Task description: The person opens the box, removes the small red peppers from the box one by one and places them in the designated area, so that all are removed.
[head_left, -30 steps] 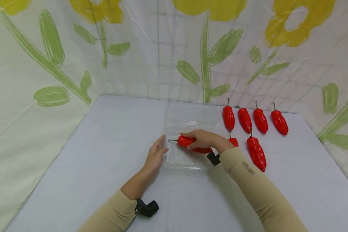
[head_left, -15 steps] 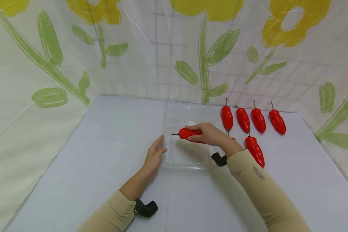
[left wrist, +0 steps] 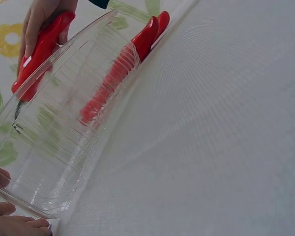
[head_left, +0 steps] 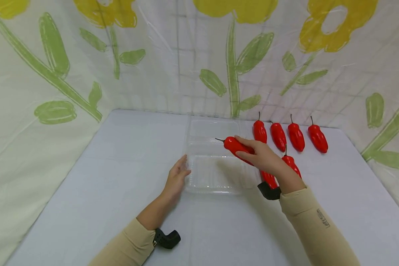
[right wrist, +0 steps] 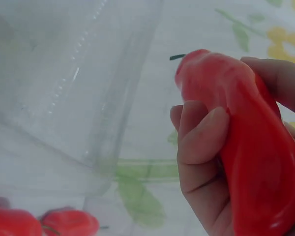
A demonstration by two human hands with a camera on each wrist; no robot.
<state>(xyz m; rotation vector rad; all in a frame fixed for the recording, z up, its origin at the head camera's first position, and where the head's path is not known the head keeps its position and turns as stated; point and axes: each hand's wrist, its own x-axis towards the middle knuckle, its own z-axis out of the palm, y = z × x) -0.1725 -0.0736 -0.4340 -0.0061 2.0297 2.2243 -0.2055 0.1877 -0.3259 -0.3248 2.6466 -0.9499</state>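
Observation:
My right hand (head_left: 261, 155) grips a glossy red chili pepper (head_left: 234, 146) above the right part of a clear plastic clamshell container (head_left: 216, 173). The pepper's dark stem points left, and in the right wrist view the fingers wrap round its body (right wrist: 246, 128). The container lies with its lid (head_left: 214, 129) folded back toward the wall. At its left side my left hand (head_left: 175, 179) holds the rim, thumb at the edge and fingers along the outside. The left wrist view shows the thumb (left wrist: 0, 177) and fingers on either side of the plastic wall.
Several red peppers (head_left: 296, 137) lie in a row at the back right of the white table (head_left: 136, 147). Another pepper (head_left: 268, 179) lies under the right wrist, and one (head_left: 290, 164) is partly behind the right forearm. A flower-printed curtain (head_left: 169, 55) hangs behind.
My right hand has lifted the pepper out of the container's tray and moved it up and to the right. The left hand has stayed at the container's left side.

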